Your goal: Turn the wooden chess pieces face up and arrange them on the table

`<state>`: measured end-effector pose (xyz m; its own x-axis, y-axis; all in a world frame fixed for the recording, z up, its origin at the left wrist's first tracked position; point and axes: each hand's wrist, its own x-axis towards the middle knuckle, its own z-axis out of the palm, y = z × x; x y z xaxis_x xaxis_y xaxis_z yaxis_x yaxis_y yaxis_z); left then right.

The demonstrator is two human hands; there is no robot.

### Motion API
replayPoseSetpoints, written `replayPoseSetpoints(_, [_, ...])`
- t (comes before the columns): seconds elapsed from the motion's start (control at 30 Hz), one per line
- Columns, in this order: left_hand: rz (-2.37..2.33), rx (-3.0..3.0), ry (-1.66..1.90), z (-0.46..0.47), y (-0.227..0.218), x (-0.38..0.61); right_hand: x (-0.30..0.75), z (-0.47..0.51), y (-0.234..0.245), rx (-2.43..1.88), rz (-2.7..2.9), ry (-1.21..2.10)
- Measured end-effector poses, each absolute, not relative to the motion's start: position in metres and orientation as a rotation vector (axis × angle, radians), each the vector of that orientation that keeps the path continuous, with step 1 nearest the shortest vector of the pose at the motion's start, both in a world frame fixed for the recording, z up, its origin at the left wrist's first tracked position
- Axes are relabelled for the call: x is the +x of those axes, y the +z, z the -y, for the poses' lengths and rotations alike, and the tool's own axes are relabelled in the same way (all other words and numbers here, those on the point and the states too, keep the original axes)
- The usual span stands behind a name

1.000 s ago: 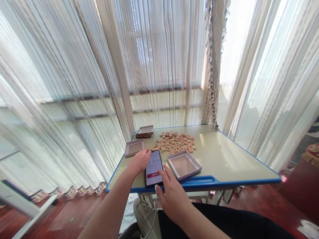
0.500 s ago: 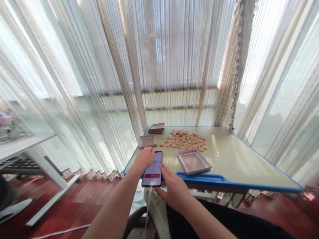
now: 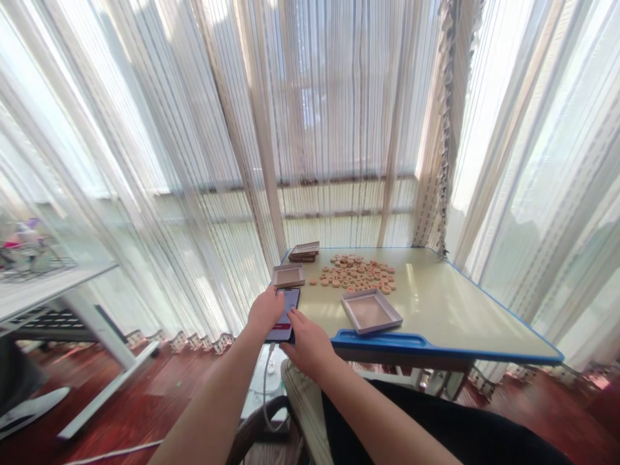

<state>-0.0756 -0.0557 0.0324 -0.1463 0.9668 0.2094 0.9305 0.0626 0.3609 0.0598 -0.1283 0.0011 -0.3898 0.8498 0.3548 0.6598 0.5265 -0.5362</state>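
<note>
My left hand (image 3: 264, 311) is wrapped round the left edge of a smartphone (image 3: 285, 310) with a lit screen and a red bar, at the table's near-left corner. A white cable hangs from the phone's lower end. My right hand (image 3: 306, 342) rests by the phone's lower right edge, fingers stretched toward the screen and touching it. Several round wooden chess pieces (image 3: 356, 272) lie spread on the cream table (image 3: 450, 303) beyond. An empty grey box tray (image 3: 371, 310) sits just right of my hands.
A second grey tray (image 3: 288, 276) and a stack of brown box parts (image 3: 303, 251) lie at the far left of the table. Sheer striped curtains (image 3: 310, 116) hang behind. A white desk (image 3: 43, 284) stands at the left on the red wooden floor.
The phone has moved left to the table's corner with both hands on it. My view has swung left, so more of the floor and the white desk shows.
</note>
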Motion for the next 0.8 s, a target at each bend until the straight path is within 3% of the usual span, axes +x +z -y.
replayPoseSetpoints(0.8, [-2.201, 1.868, 0.812, -0.031, 0.032, -0.093, 0.051, 0.102, -0.002, -1.315, 2.02, 0.507])
